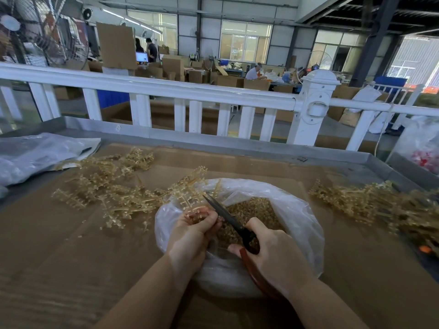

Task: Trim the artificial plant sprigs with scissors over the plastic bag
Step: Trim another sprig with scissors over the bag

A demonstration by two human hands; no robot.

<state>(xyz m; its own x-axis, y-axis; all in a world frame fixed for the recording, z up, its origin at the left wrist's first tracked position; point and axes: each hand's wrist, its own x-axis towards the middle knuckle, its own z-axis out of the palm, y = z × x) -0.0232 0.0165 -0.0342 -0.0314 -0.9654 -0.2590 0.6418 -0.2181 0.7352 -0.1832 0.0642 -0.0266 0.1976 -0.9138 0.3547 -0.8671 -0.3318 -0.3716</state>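
Nearest the camera, both forearms reached in from six o'clock over a clear plastic bag (301, 224) that sat open on the cardboard-covered table (71, 245). The right hand (275, 260) was curled around the reddish-brown handles of a pair of scissors (228, 216), whose dark blades pointed toward eleven o'clock and lay close together above the mouth of the bag. The left hand (192, 233) was clamped on a sprig (190, 184), its fingers folded round the stem just beside the blades; the sprig's pale golden branches fanned out toward twelve o'clock, past the bag's rim. Inside the bag lay a heap of small golden trimmings (251, 210).

Farther out, at ten o'clock from the bag, a loose pile of golden sprigs (107, 186) spread across the cardboard. At three o'clock a second pile (370, 205) lay near the table's edge, blurred. At nine to ten o'clock a flat grey plastic bag (35, 155) rested on the table's corner.

Beyond the table's metal rim ran a white railing (190, 91) with a capped post at one o'clock. Behind it, toward twelve o'clock, stood stacked cardboard boxes (175, 67), and several people worked among them in a hall with large windows.
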